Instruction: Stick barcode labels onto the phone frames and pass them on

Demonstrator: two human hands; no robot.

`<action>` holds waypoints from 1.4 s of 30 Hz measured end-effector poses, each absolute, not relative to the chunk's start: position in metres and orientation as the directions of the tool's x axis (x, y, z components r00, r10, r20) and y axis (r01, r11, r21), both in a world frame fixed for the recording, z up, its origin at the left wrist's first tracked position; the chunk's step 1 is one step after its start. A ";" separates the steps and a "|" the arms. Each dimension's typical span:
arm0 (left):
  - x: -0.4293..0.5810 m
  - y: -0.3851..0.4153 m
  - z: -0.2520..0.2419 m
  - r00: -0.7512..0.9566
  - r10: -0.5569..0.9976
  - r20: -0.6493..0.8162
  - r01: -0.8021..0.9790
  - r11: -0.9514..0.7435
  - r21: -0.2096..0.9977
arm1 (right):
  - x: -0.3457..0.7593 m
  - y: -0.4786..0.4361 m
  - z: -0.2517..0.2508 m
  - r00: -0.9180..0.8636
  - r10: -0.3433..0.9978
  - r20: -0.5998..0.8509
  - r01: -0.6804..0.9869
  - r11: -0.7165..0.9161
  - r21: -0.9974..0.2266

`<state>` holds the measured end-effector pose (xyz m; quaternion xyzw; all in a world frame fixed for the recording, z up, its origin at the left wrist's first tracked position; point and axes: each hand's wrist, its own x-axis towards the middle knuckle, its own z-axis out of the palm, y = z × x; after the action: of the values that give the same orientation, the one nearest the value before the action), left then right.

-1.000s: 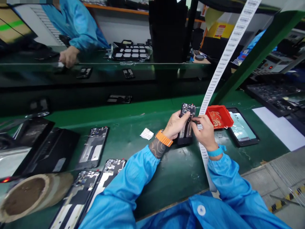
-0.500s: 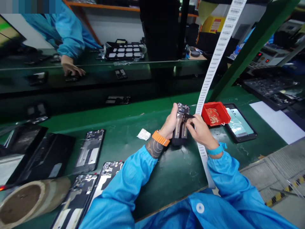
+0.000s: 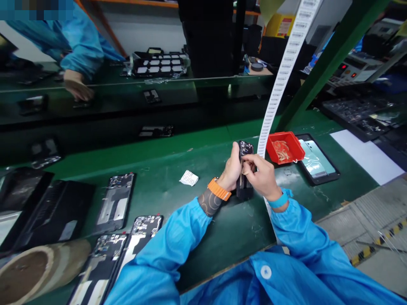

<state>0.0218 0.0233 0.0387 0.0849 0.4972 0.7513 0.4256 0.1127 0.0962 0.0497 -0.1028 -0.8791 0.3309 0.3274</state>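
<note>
My left hand (image 3: 231, 170) is wrapped round a phone with its back off (image 3: 245, 191), holding it tilted up over the green bench. Small parts show at the phone's top end, and its lower end is dark. Over the middle of the phone my right hand (image 3: 263, 176) has thumb and fingertips pinched together. What sits in that pinch, if anything, is hidden by the fingers. A strip of barcode labels (image 3: 280, 82) hangs down just behind my right hand. The red bin (image 3: 294, 146) stands to the right of both hands.
A tray with a pale-blue phone panel (image 3: 314, 159) lies right of the bin, beside a white sheet (image 3: 365, 156). Opened phones (image 3: 116, 203) and a cardboard tube (image 3: 63, 262) occupy the left. A label scrap (image 3: 189, 178) lies mid-bench. Across the bench, another person's hand (image 3: 78, 87) touches a dark part.
The phone has turned more edge-on in my left hand. My right fingers have moved in over its middle, and the dark flat piece seen at them before no longer shows.
</note>
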 end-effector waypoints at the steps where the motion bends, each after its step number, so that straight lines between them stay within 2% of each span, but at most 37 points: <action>1: 0.022 0.023 0.041 -0.626 0.720 -0.299 -0.554 -0.141 0.820 | 0.113 0.097 0.051 -0.772 0.376 0.512 -0.052 0.767 -0.640; 4: 0.021 0.021 0.047 -0.645 0.698 -0.311 -0.544 -0.134 0.828 | 0.113 0.098 0.052 -0.776 0.330 0.538 -0.114 0.766 -0.633; 8: 0.023 0.018 0.053 -0.662 0.676 -0.324 -0.478 -0.048 0.877 | 0.113 0.101 0.052 -0.774 0.338 0.536 -0.136 0.737 -0.662; 13: 0.027 0.015 0.059 -0.727 0.644 -0.238 -0.295 0.021 0.955 | 0.113 0.108 0.052 -0.794 0.340 0.503 -0.164 0.677 -0.718; 16: 0.028 0.015 0.061 -0.720 0.650 -0.241 -0.280 0.046 0.959 | 0.113 0.115 0.054 -0.828 0.297 0.476 -0.190 0.650 -0.736; 20: 0.032 0.017 0.060 -0.708 0.654 -0.264 -0.316 0.042 0.948 | 0.112 0.120 0.053 -0.864 0.235 0.444 -0.184 0.675 -0.714; 24: 0.032 0.022 0.056 -0.673 0.635 -0.379 -0.471 0.027 0.882 | 0.113 0.113 0.052 -0.893 0.168 0.417 -0.161 0.746 -0.646; 26: 0.026 0.023 0.054 -0.669 0.601 -0.437 -0.563 -0.026 0.826 | 0.117 0.114 0.057 -0.920 0.084 0.384 -0.199 0.743 -0.639; 28: 0.017 0.023 0.054 -0.666 0.587 -0.460 -0.638 -0.130 0.759 | 0.126 0.127 0.065 -0.919 0.086 0.384 -0.206 0.727 -0.655; 29: 0.011 0.022 0.055 -0.661 0.592 -0.461 -0.667 -0.184 0.722 | 0.130 0.140 0.068 -0.901 0.159 0.403 -0.168 0.728 -0.664; 31: 0.001 0.020 0.058 -0.651 0.613 -0.447 -0.701 -0.260 0.664 | 0.138 0.174 0.071 -0.792 0.414 0.449 0.010 0.744 -0.668; 32: -0.003 0.020 0.060 -0.651 0.622 -0.436 -0.705 -0.281 0.652 | 0.141 0.193 0.069 -0.705 0.537 0.464 0.150 0.751 -0.643; 34: -0.006 0.019 0.062 -0.640 0.648 -0.412 -0.709 -0.293 0.641 | 0.145 0.228 0.060 -0.617 0.669 0.414 0.447 0.732 -0.515; 36: -0.005 0.019 0.063 -0.596 0.695 -0.403 -0.727 -0.255 0.637 | 0.146 0.252 0.048 -0.658 0.682 0.320 0.608 0.732 -0.307; 38: -0.002 0.020 0.060 -0.550 0.725 -0.415 -0.738 -0.189 0.647 | 0.146 0.263 0.037 -0.678 0.654 0.335 0.637 0.751 -0.177; 40: 0.001 0.022 0.056 -0.530 0.731 -0.429 -0.728 -0.133 0.672 | 0.148 0.266 0.034 -0.643 0.618 0.453 0.623 0.766 -0.160; 42: 0.002 0.023 0.051 -0.520 0.736 -0.435 -0.712 -0.092 0.696 | 0.155 0.261 0.036 -0.597 0.586 0.548 0.591 0.783 -0.194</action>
<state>0.0025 0.0228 0.0513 0.0128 0.4628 0.7387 0.4899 0.1545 0.2606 0.0359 -0.3294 -0.8935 -0.0041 0.3051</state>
